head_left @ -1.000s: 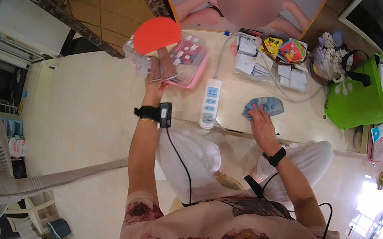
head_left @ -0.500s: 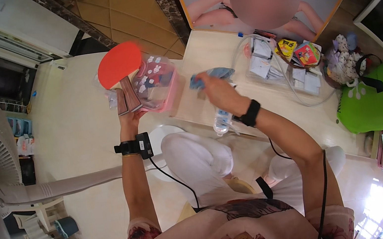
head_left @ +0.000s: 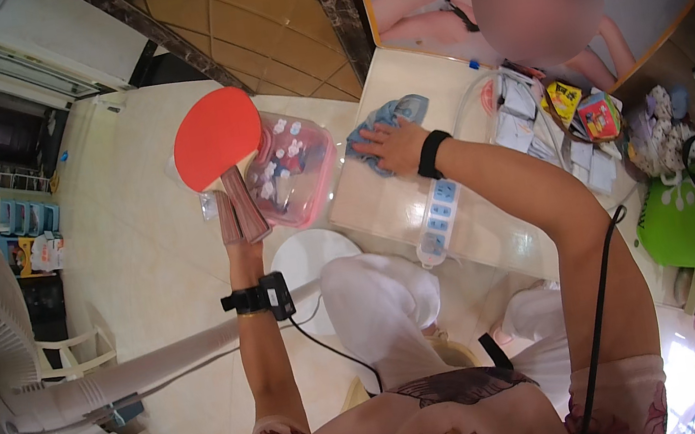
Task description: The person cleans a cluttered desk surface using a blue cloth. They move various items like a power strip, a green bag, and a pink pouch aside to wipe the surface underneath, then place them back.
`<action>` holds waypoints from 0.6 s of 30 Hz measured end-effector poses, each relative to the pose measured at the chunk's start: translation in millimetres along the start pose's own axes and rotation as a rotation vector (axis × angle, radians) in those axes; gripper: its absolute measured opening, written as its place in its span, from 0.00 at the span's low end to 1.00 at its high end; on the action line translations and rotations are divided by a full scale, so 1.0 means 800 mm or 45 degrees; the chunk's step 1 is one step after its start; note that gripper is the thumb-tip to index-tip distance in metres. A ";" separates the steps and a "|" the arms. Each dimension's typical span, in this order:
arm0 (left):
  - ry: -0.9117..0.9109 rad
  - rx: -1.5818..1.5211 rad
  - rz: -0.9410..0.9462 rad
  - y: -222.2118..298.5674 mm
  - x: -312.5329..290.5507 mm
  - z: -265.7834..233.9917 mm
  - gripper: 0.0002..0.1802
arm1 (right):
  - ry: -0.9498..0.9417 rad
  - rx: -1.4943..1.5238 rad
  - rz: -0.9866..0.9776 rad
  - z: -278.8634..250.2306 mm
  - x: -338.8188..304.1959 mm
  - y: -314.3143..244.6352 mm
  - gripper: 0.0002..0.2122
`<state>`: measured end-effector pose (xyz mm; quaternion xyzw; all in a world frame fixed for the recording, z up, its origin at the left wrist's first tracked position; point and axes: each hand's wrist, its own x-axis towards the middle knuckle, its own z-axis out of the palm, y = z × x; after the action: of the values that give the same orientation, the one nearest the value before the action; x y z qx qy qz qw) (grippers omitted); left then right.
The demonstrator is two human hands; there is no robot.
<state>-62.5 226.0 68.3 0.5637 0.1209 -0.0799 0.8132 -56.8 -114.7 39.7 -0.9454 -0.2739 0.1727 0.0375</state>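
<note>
- The left hand [head_left: 239, 234] is closed round the handle of a red paddle [head_left: 217, 138], held up over the floor just beside a pink box [head_left: 293, 171].
- The right hand [head_left: 391, 145] lies flat, fingers spread, pressing a blue cloth [head_left: 390, 115] on the table [head_left: 382, 202].
- A power strip [head_left: 439, 219] lies near the wrist.

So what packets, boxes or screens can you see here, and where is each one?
Snack packets: yellow and red, in a tray at the table's far right.
White packs: flat, just left of those.
Clear pink box: rounded, under the paddle beside the left hand.
Screen: dark, far left.
</note>
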 end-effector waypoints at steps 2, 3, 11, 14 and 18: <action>0.013 -0.006 -0.072 -0.005 0.001 -0.004 0.36 | -0.002 0.023 0.057 -0.008 0.019 0.033 0.26; 0.002 -0.021 -0.084 -0.008 0.002 -0.001 0.37 | 0.005 0.039 0.094 -0.012 0.028 0.047 0.26; -0.026 -0.136 -0.151 -0.022 0.006 0.005 0.38 | 0.261 0.170 0.608 -0.008 0.084 0.101 0.27; -0.045 -0.200 -0.179 -0.025 0.006 0.006 0.39 | 0.316 0.245 0.789 -0.012 0.099 0.123 0.28; -0.036 -0.293 -0.214 -0.022 -0.001 0.005 0.40 | 0.354 0.291 0.906 -0.012 0.112 0.116 0.29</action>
<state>-67.3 215.8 54.1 0.4535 0.1646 -0.1410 0.8645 64.3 -145.6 5.6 -0.9853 0.0992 0.0746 0.1170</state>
